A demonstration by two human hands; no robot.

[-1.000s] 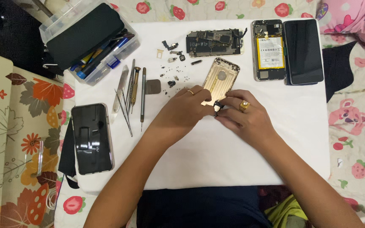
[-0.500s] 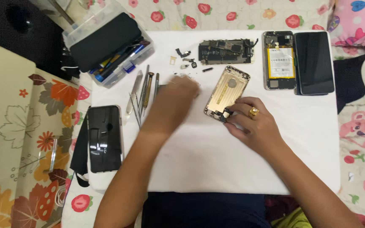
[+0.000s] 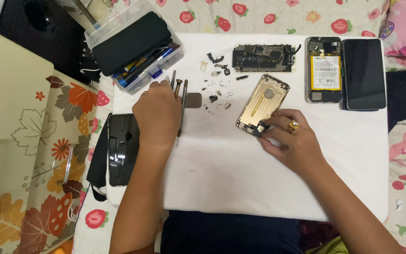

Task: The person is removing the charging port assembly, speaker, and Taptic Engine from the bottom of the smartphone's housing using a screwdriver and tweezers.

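Covering the table (image 3: 240, 188) is a white cloth carrying a disassembled phone. Its gold rear housing (image 3: 261, 104) lies near centre, right hand (image 3: 291, 141) steadying the lower end, fingers (image 3: 271, 130) pinched on a small dark part there. The left hand (image 3: 158, 113) rests over the row of screwdrivers (image 3: 182, 110), fingers curled downward; whether they grip one cannot be told. Judged step: tool selection. Loose screws (image 3: 214, 96) lie just beside.

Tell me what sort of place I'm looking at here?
Probably a home phone-repair setup, not a shop bench: a white cloth over strawberry-print bedding, a gold phone housing, loose screwdrivers and a clear tool box.
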